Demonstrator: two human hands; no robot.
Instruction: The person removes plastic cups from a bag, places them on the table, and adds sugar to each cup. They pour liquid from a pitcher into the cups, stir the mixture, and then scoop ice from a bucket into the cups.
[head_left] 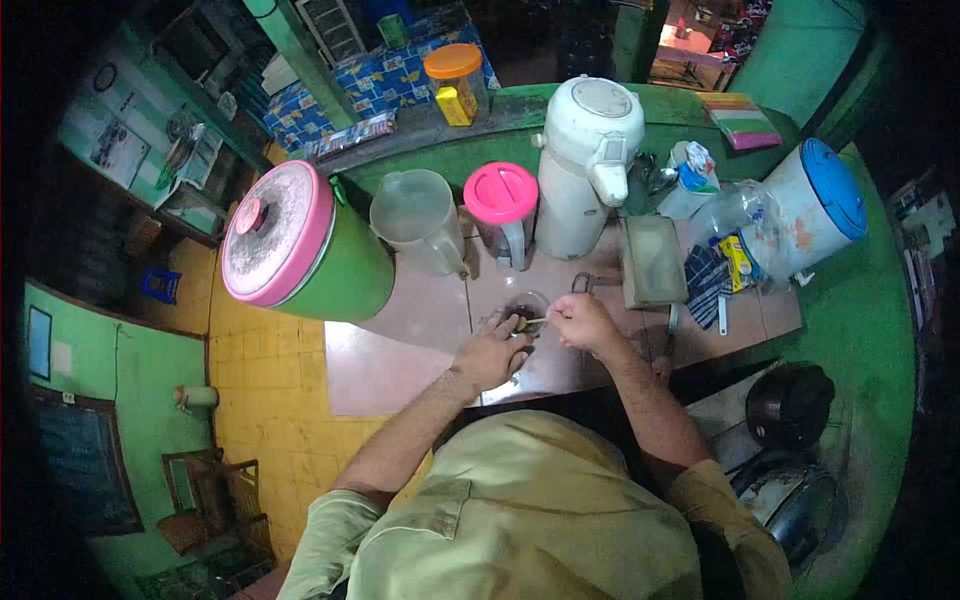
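A small clear glass point(541, 300) with dark contents stands on the pink tiled counter point(390, 365) in front of me. My left hand point(490, 356) is at the glass's near left side, fingers closed against it. My right hand point(583, 322) pinches the end of a thin, pale spoon point(535, 321), whose other end reaches into the glass. How far the spoon goes down is hidden. Behind the glass are a clear plastic pitcher point(408, 210) and a pitcher with a pink lid point(502, 192).
A green drink cooler point(350, 255) with a pink lid stands left. A white airpot point(572, 200) rises behind. To the right are a rectangular container point(654, 262), a striped cloth point(708, 285) and a blue-lidded white bucket point(806, 215). A dark pot point(790, 405) sits lower right.
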